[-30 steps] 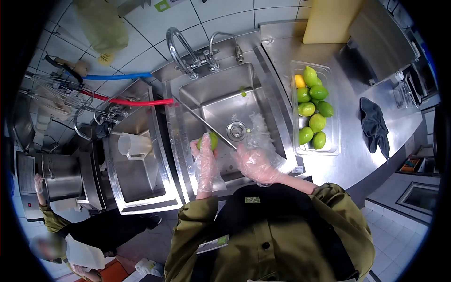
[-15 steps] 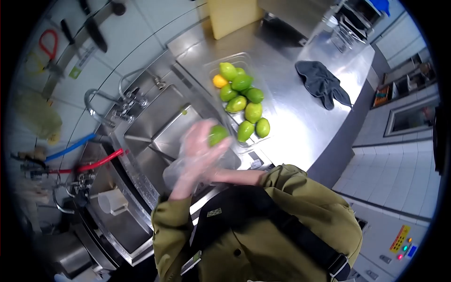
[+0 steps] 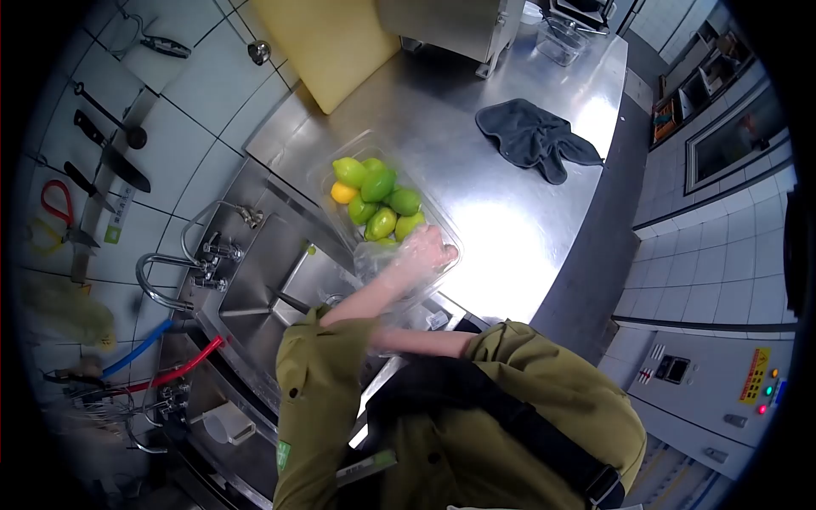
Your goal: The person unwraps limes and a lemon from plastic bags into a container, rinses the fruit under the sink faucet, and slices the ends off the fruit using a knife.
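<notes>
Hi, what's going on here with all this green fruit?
A person at a sink has their gloved left hand at the near end of a clear container of green fruit, with one orange-yellow piece among them. Whether that hand grips anything, I can't tell. The right hand is out of sight. A dark cloth lies on the counter.
</notes>
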`<state>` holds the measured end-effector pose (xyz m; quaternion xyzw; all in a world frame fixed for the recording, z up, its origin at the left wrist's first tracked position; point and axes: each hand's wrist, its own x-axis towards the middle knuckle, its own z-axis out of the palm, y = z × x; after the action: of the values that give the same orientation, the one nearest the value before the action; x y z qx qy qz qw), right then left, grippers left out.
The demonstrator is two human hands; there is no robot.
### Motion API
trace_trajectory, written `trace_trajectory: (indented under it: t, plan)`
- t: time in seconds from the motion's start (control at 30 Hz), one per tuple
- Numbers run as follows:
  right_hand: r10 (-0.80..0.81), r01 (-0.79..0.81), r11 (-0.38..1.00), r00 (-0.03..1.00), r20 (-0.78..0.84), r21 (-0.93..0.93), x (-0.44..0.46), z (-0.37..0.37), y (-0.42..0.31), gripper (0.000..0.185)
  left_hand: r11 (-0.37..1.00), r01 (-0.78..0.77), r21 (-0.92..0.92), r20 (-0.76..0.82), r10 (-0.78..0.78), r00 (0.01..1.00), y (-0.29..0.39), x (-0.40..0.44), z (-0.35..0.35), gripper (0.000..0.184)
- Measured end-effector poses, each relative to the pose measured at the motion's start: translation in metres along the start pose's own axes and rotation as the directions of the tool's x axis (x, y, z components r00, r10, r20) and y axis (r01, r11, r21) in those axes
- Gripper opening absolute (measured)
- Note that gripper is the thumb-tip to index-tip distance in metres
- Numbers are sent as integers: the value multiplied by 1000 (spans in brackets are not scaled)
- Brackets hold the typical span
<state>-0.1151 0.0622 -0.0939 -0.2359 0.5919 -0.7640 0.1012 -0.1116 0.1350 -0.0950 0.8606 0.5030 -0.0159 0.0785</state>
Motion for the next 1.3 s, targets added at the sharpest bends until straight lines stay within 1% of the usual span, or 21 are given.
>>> trace_trajectory:
  t: [0.03, 0.1, 0.13, 0.2, 0.27, 0.3, 0.33, 0.4, 0.47, 0.5, 0.57, 0.67, 0.77, 0.83, 0.9, 0.97, 1.07, 1.17, 1.2, 1.23, 1.3]
  plan:
    - [72, -101, 993, 935, -348, -67, -15, 24, 44, 27, 999, 1, -44, -113, -6, 994, -1, -2, -10, 31]
    - [79, -343, 903, 726, -684, -260, -24, 31, 112, 26, 991, -7, -135, -327, -37, 944, -2, -20, -47, 37]
    - [48, -459, 789, 708, -704, -408, -20, 27, 140, 25, 878, 57, -475, -385, -266, 884, 2, -32, -68, 37]
    - [7, -550, 655, 691, -723, -518, -10, 24, 152, 26, 350, 17, -937, -248, -697, 673, 4, -62, -104, 37]
    - [12, -522, 697, 694, -720, -492, -11, 21, 146, 28, 65, -354, -933, -230, -865, 447, -4, -108, -92, 38]
    - [249, -641, 607, 715, -654, -470, -11, 23, 92, 32, -103, -573, -813, -145, -918, 370, 4, -133, -97, 40]
    - [474, -734, 480, 678, -561, -481, -13, 25, 39, 37, -58, -571, -819, -110, -961, 254, 5, -160, -88, 38]
    - [135, -601, 578, 737, -662, -552, -23, 34, 84, 34, -62, -529, -846, 6, -994, 107, 11, -218, -68, 31]
    - [163, -575, 630, 755, -635, -522, -6, 44, -5, 28, -38, -461, -887, 78, -995, -68, 17, -264, -30, 27]
    - [145, -620, 617, 695, -704, -484, 0, 52, -15, 25, -42, -424, -905, 111, -984, -141, 23, -281, -18, 25]
    - [-49, -530, 577, 738, -674, -622, 12, 62, -26, 23, -57, -343, -938, 152, -954, -257, 40, -291, -16, 23]
    - [-77, -367, 689, 820, -567, -625, 22, 67, -12, 18, -126, -233, -964, 212, -894, -395, 49, -298, -6, 27]
    - [48, -421, 413, 896, -442, -808, 26, 68, -16, 10, -168, -217, -962, 252, -851, -460, 52, -295, -10, 29]
    - [-84, -338, 116, 934, -348, -934, 23, 67, 25, 10, -178, -173, -969, 240, -843, -481, 53, -292, -8, 30]
    - [-65, -351, 161, 929, -365, -922, 18, 66, 48, 10, -194, -149, -970, 242, -849, -470, 51, -293, -8, 31]
    - [123, -460, 522, 874, -471, -718, 22, 69, 15, 10, -218, -150, -964, 262, -867, -424, 49, -293, -9, 32]
    - [183, -489, 338, 872, -454, -804, 29, 70, -8, 8, -185, 131, -974, 83, -829, -553, 50, -290, 3, 31]
    - [39, -387, 417, 912, -409, -822, 39, 61, 1, 11, -130, 159, -979, 56, -915, -399, 64, -279, 5, 29]
    - [163, -428, 557, 897, -411, -712, 39, 54, 38, 13, 115, -10, -993, -108, -961, -256, 72, -269, 1, 26]
    - [283, -468, 674, 879, -385, -573, 39, 46, 96, 15, 276, 111, -955, -291, -945, -151, 82, -253, -21, 22]
    - [385, -541, 710, 834, -395, -451, 41, 50, 112, 20, 34, 194, -981, -105, -923, -371, 73, -264, -1, 28]
